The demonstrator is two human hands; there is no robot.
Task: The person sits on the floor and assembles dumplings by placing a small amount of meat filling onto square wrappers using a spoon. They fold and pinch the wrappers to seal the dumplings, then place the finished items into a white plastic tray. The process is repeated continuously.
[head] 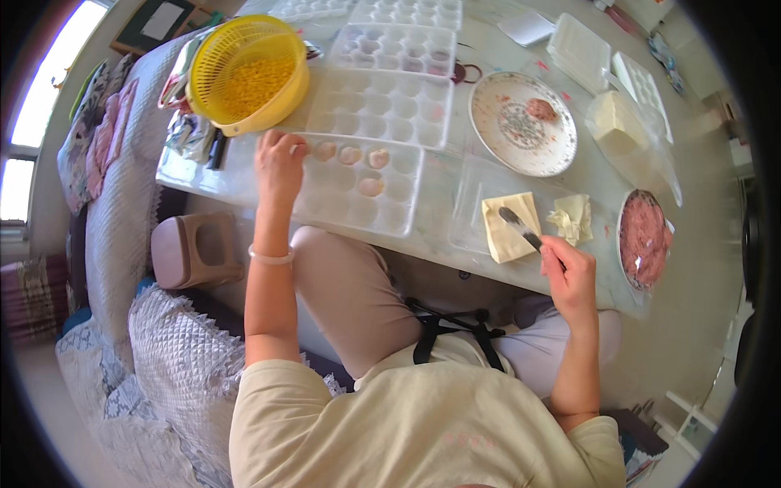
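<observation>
My left hand [280, 165] is over the left end of a clear plastic compartment tray [390, 210], its fingers bent. Whether something sits between its fingertips cannot be made out. Several small wrapped wontons [349, 155] rest in separate hollows of this tray. My right hand [570, 271] grips a dark-handled spreading knife [526, 229] with a pale smear on its blade. That blade lies over a stack of square wonton wrappers [512, 241]. A crumpled wrapper piece [572, 218] is just right of the stack.
A patterned plate [488, 131] carries a lump of minced meat [541, 110]. More mince [642, 241] fills a dish at the right edge. Bagged wrappers [619, 125] lie behind. A yellow colander [287, 100] with corn kernels [256, 85] and more trays [390, 97] stand at the back.
</observation>
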